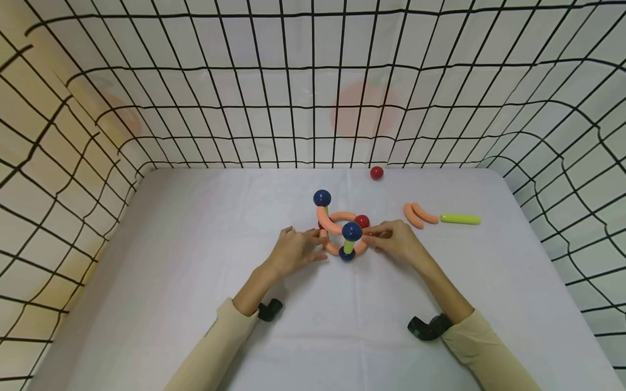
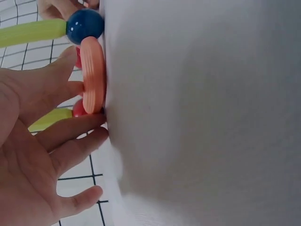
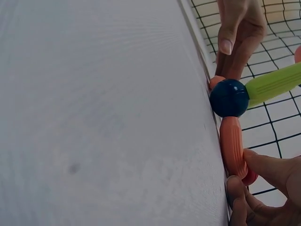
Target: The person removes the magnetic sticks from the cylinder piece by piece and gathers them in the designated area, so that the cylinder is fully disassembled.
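A ball-and-rod toy structure stands at the table's middle. Its base ring joins orange curved rods (image 1: 342, 216) with red balls (image 1: 362, 221) and a blue ball (image 1: 347, 254). A yellow-green rod (image 1: 349, 247) rises from that ball to an upper blue ball (image 1: 352, 231). Another orange curved rod (image 1: 329, 221) runs between this and a second raised blue ball (image 1: 322, 197). On the ring's left, my left hand (image 1: 295, 251) touches an orange rod (image 2: 94, 75) with fairly straight, spread fingers. My right hand (image 1: 398, 241) pinches an orange curved rod (image 3: 231, 146) between thumb and finger, beside a red ball (image 3: 250, 177).
Two loose orange curved rods (image 1: 413, 215) and a yellow-green straight rod (image 1: 461, 219) lie right of the structure. A single red ball (image 1: 376, 172) sits near the far edge. Black wire mesh (image 1: 313, 87) surrounds the white table (image 1: 195, 217) at the back and sides.
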A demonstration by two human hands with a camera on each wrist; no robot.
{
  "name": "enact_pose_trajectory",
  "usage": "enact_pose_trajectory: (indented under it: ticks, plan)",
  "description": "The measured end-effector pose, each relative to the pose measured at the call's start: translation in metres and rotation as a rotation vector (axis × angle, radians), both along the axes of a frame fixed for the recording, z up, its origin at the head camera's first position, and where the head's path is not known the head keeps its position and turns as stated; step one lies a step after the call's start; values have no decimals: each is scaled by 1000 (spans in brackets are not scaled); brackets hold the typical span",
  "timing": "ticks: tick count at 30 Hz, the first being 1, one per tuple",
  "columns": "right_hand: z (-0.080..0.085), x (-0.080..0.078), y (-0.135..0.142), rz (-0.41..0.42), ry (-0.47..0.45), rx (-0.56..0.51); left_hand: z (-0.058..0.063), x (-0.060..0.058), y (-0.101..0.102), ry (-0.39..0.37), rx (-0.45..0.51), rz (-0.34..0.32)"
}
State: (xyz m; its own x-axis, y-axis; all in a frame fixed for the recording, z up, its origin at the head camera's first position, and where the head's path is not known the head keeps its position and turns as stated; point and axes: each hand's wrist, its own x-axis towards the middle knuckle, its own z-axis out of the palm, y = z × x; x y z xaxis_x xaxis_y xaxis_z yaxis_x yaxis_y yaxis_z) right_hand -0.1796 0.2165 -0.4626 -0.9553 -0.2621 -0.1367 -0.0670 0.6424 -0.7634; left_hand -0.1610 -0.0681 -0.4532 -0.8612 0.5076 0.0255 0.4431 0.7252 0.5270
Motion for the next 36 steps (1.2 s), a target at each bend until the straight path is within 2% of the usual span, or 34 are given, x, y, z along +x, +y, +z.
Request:
enact_pose_trajectory:
  ticks: [6,10,13,15,20,22,23,26,29,33,36]
  plan:
    - [-1,-4,3,35,26,9,4,11,4,16,-32,-16]
    - [1,-5,6,44,52,51,8,19,7,-24,-51,-25]
    - [8,-2,9,30,87,76,16,24,7,-6,-40,12]
    - [15,1,10,18,117,55,23,26,5,77,7,72]
    - [35,10,10,26,227,-86,42,29,-1,478,177,270]
    - [41,13,7,55,277,-156,45,30,-2,611,224,313]
    - [43,15,5,73,300,-181,45,29,-2,652,245,317]
    - [48,21,-1,148,368,-236,45,28,-3,701,299,242]
    - [50,26,-7,214,420,-257,43,25,-2,686,314,103]
    - [48,29,-12,271,479,-307,41,19,2,675,275,-56]
    - [45,30,-16,297,512,-352,40,15,5,693,237,-119]
